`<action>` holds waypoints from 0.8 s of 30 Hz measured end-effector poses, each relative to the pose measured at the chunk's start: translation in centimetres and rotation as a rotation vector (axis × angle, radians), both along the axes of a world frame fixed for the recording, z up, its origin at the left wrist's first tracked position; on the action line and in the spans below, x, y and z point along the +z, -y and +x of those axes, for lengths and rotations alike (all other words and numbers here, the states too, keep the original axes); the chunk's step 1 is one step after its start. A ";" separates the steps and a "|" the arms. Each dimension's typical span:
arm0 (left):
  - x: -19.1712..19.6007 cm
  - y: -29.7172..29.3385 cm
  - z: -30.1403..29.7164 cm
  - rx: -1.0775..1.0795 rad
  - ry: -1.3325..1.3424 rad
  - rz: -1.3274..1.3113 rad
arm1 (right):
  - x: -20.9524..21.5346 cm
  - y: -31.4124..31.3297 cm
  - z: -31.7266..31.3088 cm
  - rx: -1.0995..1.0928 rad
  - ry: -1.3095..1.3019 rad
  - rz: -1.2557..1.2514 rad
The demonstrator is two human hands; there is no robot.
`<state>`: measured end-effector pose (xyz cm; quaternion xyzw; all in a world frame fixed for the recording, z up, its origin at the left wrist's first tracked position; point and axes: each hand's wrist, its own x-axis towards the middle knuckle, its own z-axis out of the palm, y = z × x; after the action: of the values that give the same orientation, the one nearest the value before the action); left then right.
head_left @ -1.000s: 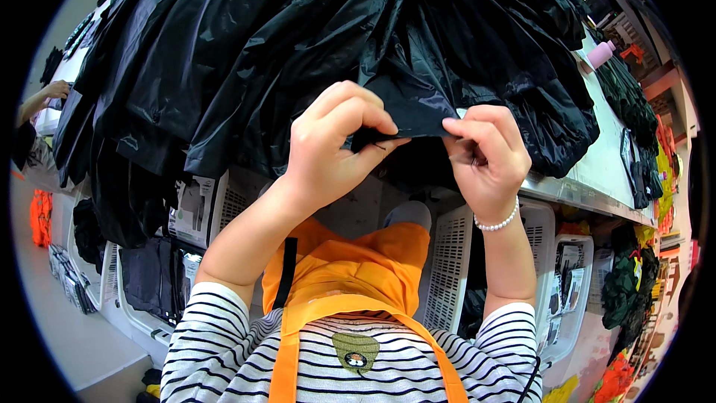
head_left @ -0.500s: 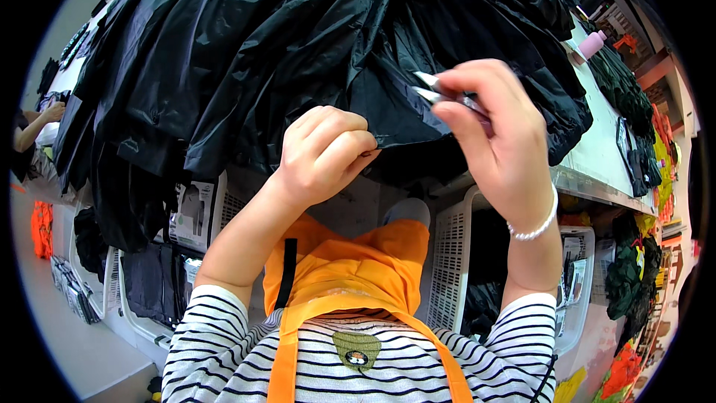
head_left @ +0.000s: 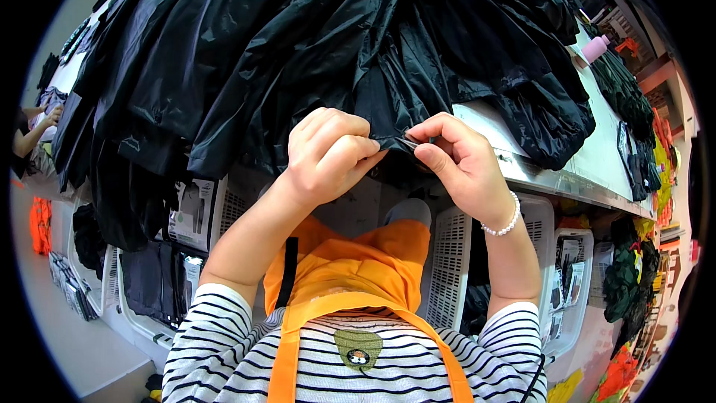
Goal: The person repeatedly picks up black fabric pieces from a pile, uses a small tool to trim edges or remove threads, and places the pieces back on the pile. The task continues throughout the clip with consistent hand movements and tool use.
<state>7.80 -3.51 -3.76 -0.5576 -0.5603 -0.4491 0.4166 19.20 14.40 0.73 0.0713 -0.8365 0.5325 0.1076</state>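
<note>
A large black, shiny garment (head_left: 291, 52) lies in folds over the table before me and hangs past its front edge. My left hand (head_left: 327, 155) is closed, pinching the garment's lower edge between thumb and fingers. Close beside it, my right hand (head_left: 461, 160), with a beaded bracelet at the wrist, is closed around a pair of small thread snips (head_left: 411, 141). Their metal tips are at the fabric edge, just right of my left fingers. Most of the snips is hidden in my palm.
White plastic baskets (head_left: 450, 269) stand under the table, with dark packed clothes (head_left: 153, 276) at the left. A pink bottle (head_left: 594, 49) and more dark garments (head_left: 632, 157) are on the white tabletop (head_left: 556, 173) at right. Another person's hand (head_left: 54, 114) shows at far left.
My right hand has come down and left, bringing the snips from above the garment to its edge. The snips' blades were apart before. My left hand has stayed nearly in place.
</note>
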 end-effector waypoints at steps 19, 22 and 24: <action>0.5 0.0 0.2 -0.006 0.014 -0.049 | 1.2 0.2 0.1 0.002 -0.124 0.150; 0.8 -1.5 1.6 -0.076 0.190 -0.025 | 1.3 1.0 0.3 -0.028 -0.141 0.242; 0.7 -2.0 2.0 -0.196 0.448 -0.140 | -0.4 -0.5 -0.1 -0.043 -0.192 0.449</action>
<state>9.85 -1.47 -3.06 -0.5232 -0.6117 -0.5597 0.1969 19.06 14.88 0.28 0.1259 -0.9212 0.3215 0.1793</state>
